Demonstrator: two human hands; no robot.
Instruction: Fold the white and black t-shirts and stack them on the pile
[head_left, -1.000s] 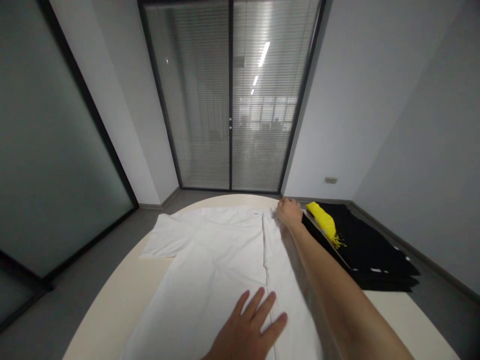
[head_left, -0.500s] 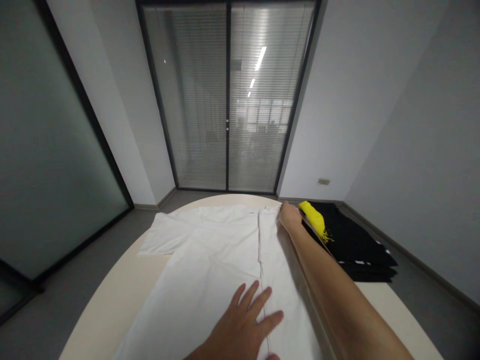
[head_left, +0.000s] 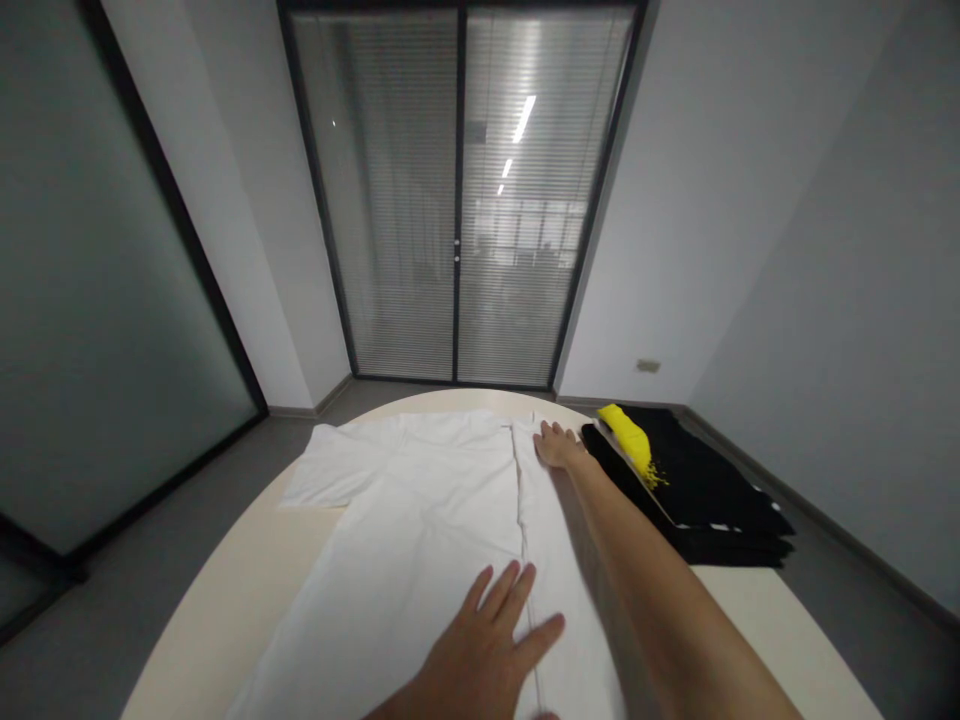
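Note:
A white T-shirt (head_left: 390,540) lies across the table, its left sleeve spread out and its right side folded inward in a long strip. My left hand (head_left: 484,640) rests on the shirt near the front, fingers spread flat over the inner edge of that strip. Farther off, my right hand (head_left: 556,445) lies on the far right end of the folded strip, its fingertips apart and pressing down on the cloth. The underside of each palm is hidden.
A stack of folded black garments (head_left: 720,480) with a yellow patch (head_left: 628,438) on top sits right of my right forearm. The round, pale table (head_left: 202,600) has its far edge near a glass door (head_left: 457,300) with blinds.
My right hand has moved a little left and opened from a closed grip on the shirt's edge to lying on it. My left hand has stayed nearly in place.

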